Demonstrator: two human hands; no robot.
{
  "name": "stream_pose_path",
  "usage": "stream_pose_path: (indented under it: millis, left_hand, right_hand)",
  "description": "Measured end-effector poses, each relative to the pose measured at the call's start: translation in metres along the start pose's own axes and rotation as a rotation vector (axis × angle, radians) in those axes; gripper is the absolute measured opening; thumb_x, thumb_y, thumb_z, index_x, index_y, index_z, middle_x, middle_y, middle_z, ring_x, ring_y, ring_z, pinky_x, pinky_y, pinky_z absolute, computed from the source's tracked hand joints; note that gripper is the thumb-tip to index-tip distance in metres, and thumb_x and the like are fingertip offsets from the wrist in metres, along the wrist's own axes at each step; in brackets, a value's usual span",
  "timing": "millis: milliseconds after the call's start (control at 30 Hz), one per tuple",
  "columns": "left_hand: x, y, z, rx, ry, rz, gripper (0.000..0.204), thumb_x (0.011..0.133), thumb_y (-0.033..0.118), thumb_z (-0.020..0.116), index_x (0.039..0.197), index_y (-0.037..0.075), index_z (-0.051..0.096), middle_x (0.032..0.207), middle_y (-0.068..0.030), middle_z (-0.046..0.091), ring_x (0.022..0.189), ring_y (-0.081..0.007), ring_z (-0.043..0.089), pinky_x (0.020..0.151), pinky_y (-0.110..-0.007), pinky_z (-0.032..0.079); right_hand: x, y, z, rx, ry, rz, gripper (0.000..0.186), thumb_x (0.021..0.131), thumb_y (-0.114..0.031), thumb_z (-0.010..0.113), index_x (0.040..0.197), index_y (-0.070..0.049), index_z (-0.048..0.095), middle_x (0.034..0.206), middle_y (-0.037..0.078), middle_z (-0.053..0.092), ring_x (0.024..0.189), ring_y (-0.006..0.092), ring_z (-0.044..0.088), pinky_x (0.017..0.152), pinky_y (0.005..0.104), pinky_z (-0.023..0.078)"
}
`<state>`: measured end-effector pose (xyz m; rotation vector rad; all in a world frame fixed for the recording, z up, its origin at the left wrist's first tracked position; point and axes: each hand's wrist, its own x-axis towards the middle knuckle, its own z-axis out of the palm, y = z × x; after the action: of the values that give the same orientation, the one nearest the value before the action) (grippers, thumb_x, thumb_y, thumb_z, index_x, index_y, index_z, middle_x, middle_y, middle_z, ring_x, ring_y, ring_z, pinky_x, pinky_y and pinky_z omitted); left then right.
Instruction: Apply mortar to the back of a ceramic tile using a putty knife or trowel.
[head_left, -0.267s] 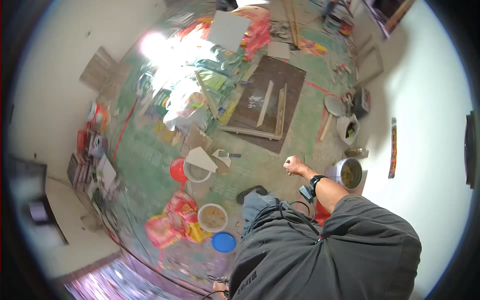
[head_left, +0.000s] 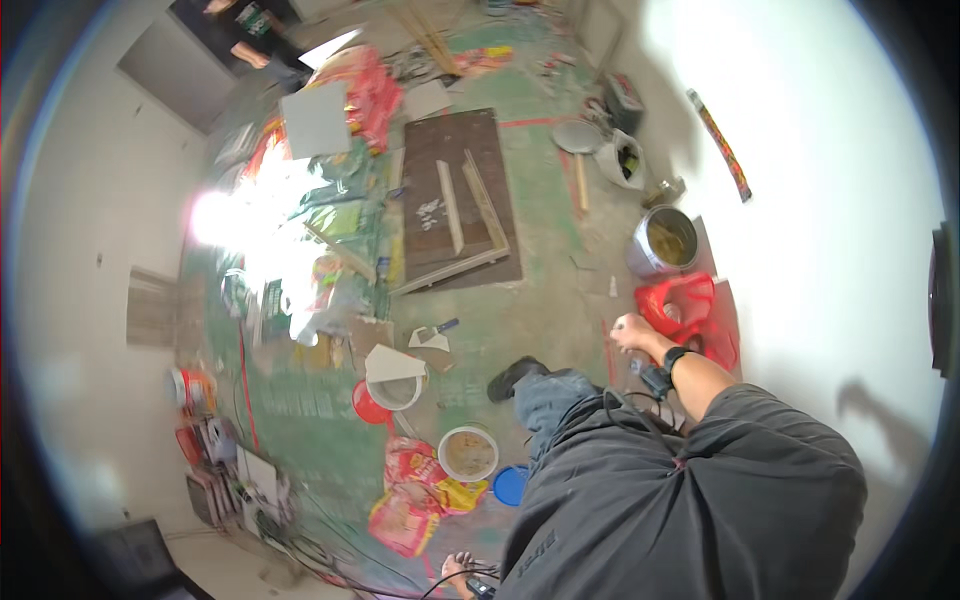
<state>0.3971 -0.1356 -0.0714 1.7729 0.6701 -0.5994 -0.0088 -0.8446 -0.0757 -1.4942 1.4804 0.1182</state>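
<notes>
My right hand (head_left: pixel 630 332) hangs over the floor beside a crumpled red plastic bag (head_left: pixel 682 308), its fingers curled in with nothing visible in them. A black band and a small device sit on that wrist. At the lower edge my left hand (head_left: pixel 458 568) shows only in part, near dark cables; its fingers are too small to read. Close to my legs stand a white bucket with tan contents (head_left: pixel 468 454) and a blue lid (head_left: pixel 510 485). Ahead, a scraper (head_left: pixel 436 328) lies on a white offcut, near a pale bucket (head_left: pixel 398 392) partly covered by a white board (head_left: pixel 393 364).
A dark board (head_left: pixel 425 180) carrying pale trim strips lies ahead. A metal bucket (head_left: pixel 668 242) stands along the right wall. Sacks and plastic litter the left, with red and yellow bags (head_left: pixel 405 520) nearer. Another person (head_left: pixel 262 38) stands at the far left.
The view has turned to the right, so the floor items sit differently in it. The red bag beside my right hand shows more fully, and another person has come into sight.
</notes>
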Motion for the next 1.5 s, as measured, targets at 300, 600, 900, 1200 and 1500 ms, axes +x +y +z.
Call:
stream_pose_path:
  millis: [300, 600, 900, 1200, 1500]
  left_hand:
    - [-0.025, 0.006, 0.079, 0.226, -0.216, 0.032, 0.017, 0.103, 0.013, 0.054, 0.102, -0.004, 0.057, 0.089, -0.0193, 0.072, 0.073, -0.0358, 0.074, 0.060, -0.048, 0.063]
    - [-0.044, 0.044, 0.067, 0.402, -0.372, -0.024, 0.025, 0.096, 0.018, 0.060, 0.115, 0.002, 0.064, 0.096, -0.0176, 0.072, 0.095, -0.0333, 0.073, 0.085, -0.052, 0.059]
    - [-0.126, 0.016, 0.186, 0.635, -0.341, 0.316, 0.022, 0.097, 0.016, 0.064, 0.108, -0.002, 0.066, 0.087, -0.0155, 0.073, 0.078, -0.0289, 0.073, 0.072, -0.045, 0.062]
    - [-0.228, -0.115, 0.136, 0.241, 0.088, 0.066, 0.015, 0.099, 0.014, 0.063, 0.104, -0.001, 0.066, 0.080, -0.0120, 0.072, 0.061, -0.0203, 0.071, 0.049, -0.032, 0.055]
    - [-0.388, -0.306, 0.144, -0.084, 0.450, -0.304, 0.021, 0.098, 0.017, 0.065, 0.107, -0.002, 0.068, 0.083, -0.0124, 0.073, 0.068, -0.0221, 0.075, 0.053, -0.030, 0.056]
  right_hand:
    - [-0.120, 0.242, 0.010, 0.097, 0.216, 0.261, 0.031, 0.085, -0.021, 0.062, 0.082, 0.007, 0.075, 0.075, 0.027, 0.072, 0.076, 0.0377, 0.077, 0.077, 0.0452, 0.061]
    - [-0.096, 0.249, -0.021, 0.204, 0.202, 0.178, 0.031, 0.086, -0.022, 0.059, 0.079, 0.003, 0.076, 0.071, 0.021, 0.073, 0.071, 0.0343, 0.077, 0.078, 0.0439, 0.062]
    - [-0.012, 0.258, -0.096, 0.385, 0.084, 0.146, 0.023, 0.093, -0.016, 0.060, 0.088, 0.003, 0.071, 0.070, 0.012, 0.071, 0.055, 0.0209, 0.070, 0.047, 0.0341, 0.054]
    - [0.045, 0.256, -0.125, 0.504, -0.262, 0.209, 0.026, 0.100, -0.013, 0.052, 0.074, -0.006, 0.057, 0.058, 0.010, 0.058, 0.043, 0.0213, 0.058, 0.035, 0.0351, 0.045]
    - [0.114, 0.133, -0.186, -0.065, -0.264, 0.246, 0.008, 0.090, -0.002, 0.052, 0.083, -0.004, 0.049, 0.062, 0.013, 0.054, 0.046, 0.0248, 0.055, 0.038, 0.0386, 0.044]
